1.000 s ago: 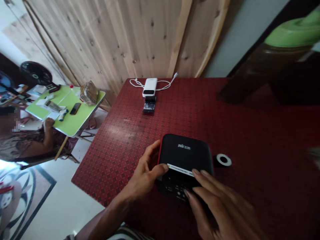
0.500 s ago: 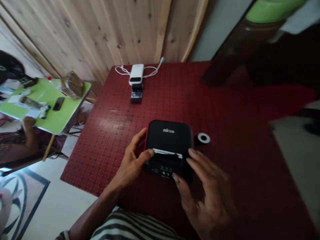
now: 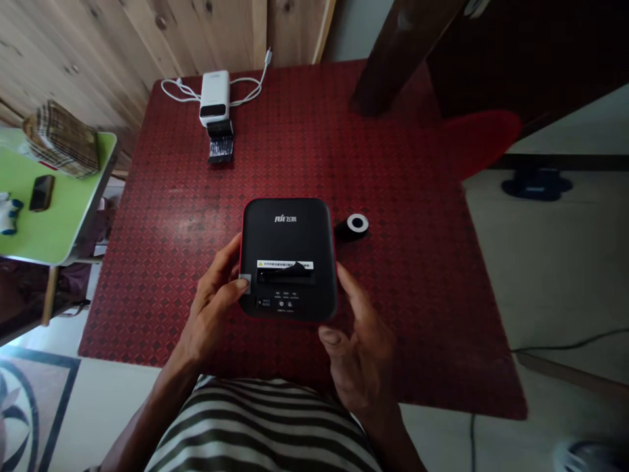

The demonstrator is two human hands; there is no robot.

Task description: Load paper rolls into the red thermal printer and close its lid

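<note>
Black plastic is under my hands: a black desktop printer (image 3: 287, 229) with a red edge band sits flat on the table, toward its near side, directly in front of me. My hands are apart, one at each side of the case. My left hand (image 3: 211, 305) curls around the left edge, its thumb (image 3: 230, 288) pressed on a small pale scrap (image 3: 244, 283). What the scrap is, I cannot tell. My right hand (image 3: 358, 357) is open, with its index fingertip (image 3: 341, 270) at the right edge and its thumb (image 3: 330, 337) just clear of the front.

Handling note: a curled black flap (image 3: 295, 267) stands out of the slot (image 3: 285, 278) beneath the warning label (image 3: 285, 265). Steady the case by its sides only, and keep the fingers off the flap and the front buttons (image 3: 282, 303).

The red diamond-patterned table (image 3: 393, 275) also carries a black roll with a white core (image 3: 354, 225), just right of the printer. At the far end lie a white power bank (image 3: 214, 98) with a white cable (image 3: 246, 93) and a dark strip (image 3: 220, 149).

To my left stands a green folding table (image 3: 54, 216) with a smartphone (image 3: 42, 192) and a plaid bag (image 3: 61, 139). Pine planks (image 3: 83, 46) line the wall behind.
</note>
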